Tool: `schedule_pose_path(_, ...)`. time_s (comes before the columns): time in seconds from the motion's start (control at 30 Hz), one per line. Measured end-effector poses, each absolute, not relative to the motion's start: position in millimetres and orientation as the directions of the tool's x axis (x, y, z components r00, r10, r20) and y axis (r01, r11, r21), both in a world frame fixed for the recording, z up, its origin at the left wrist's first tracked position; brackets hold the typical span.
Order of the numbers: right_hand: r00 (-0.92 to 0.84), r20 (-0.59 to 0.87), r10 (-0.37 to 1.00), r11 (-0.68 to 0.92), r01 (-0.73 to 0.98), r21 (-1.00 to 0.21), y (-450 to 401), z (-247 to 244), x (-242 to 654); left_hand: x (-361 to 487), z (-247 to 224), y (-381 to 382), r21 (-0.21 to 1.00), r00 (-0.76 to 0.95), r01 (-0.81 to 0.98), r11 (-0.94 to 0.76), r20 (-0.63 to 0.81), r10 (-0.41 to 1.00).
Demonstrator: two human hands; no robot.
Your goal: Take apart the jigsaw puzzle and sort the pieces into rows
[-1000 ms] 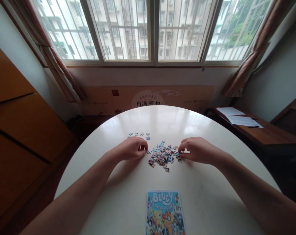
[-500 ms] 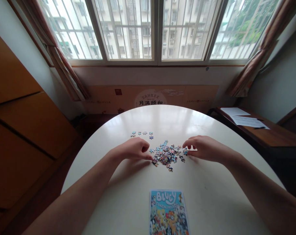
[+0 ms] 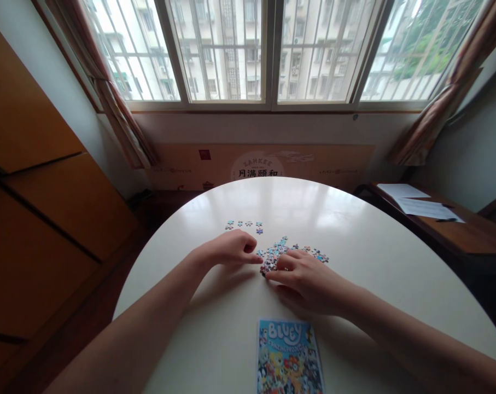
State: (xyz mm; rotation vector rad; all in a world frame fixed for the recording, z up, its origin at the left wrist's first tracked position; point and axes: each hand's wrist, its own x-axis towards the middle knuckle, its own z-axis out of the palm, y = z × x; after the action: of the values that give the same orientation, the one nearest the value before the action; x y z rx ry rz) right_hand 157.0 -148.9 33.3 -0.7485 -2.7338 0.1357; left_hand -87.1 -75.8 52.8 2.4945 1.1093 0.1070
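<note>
A loose pile of small jigsaw puzzle pieces [image 3: 275,249] lies on the white round table. At its left edge is my left hand [image 3: 235,247], upper fingers curled, with one digit stretched toward the pieces and a gap between. My right hand [image 3: 303,273] reaches over the near right part of the pile, its digits apart and touching pieces at the front. It hides some of the pile, and I see nothing lifted in either hand. Beyond my left hand, several separate puzzle pieces [image 3: 249,223] are laid out in a small group.
A colourful picture sheet [image 3: 289,355] marked "Bluey" lies near me on the round table [image 3: 182,339]. To the right, a brown side table [image 3: 473,235] holds white papers [image 3: 430,209] and dark pens. Wooden cabinets [image 3: 46,219] stand at the left, below barred windows and curtains.
My right hand has moved left and nearer, from the pile's right edge onto its front. Pieces now spread farther right. My left hand stays by the left edge; the view has shifted slightly.
</note>
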Motion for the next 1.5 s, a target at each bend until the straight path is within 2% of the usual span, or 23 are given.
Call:
schedule_pose_path(0.23,-0.81,0.258,0.527,0.85,0.508,-0.141,-146,34,159,-81,54,-81,0.343,0.683,0.703,-0.623,-0.081,0.726)
schedule_pose_path(0.43,-0.82,0.26,0.509,0.86,0.48,-0.172,-143,33,161,-89,63,-80,0.373,0.664,0.733,-0.569,-0.209,0.718)
schedule_pose_path(0.63,-0.837,0.169,0.52,0.845,0.475,-0.245,-137,31,154,-102,69,-75,0.343,0.543,0.828,-0.443,-0.296,0.786)
schedule_pose_path(0.77,-0.825,0.104,0.556,0.809,0.509,-0.293,-136,29,148,-100,71,-77,0.241,0.379,0.92,-0.31,-0.339,0.861)
schedule_pose_path(0.97,-0.811,0.117,0.574,0.798,0.52,-0.305,-140,31,155,-76,64,-84,0.097,0.192,0.98,-0.173,-0.236,0.953)
schedule_pose_path(1.13,-0.804,0.108,0.584,0.788,0.531,-0.31,-142,32,166,-61,52,-82,0.095,0.166,0.983,-0.155,-0.128,0.978)
schedule_pose_path(1.37,-0.813,0.123,0.569,0.8,0.511,-0.314,-142,34,166,-58,46,-76,0.099,0.178,0.98,-0.172,-0.049,0.983)
schedule_pose_path(1.5,-0.809,0.171,0.563,0.815,0.509,-0.278,-140,38,172,-60,45,-75,0.108,0.162,0.982,-0.156,-0.045,0.986)
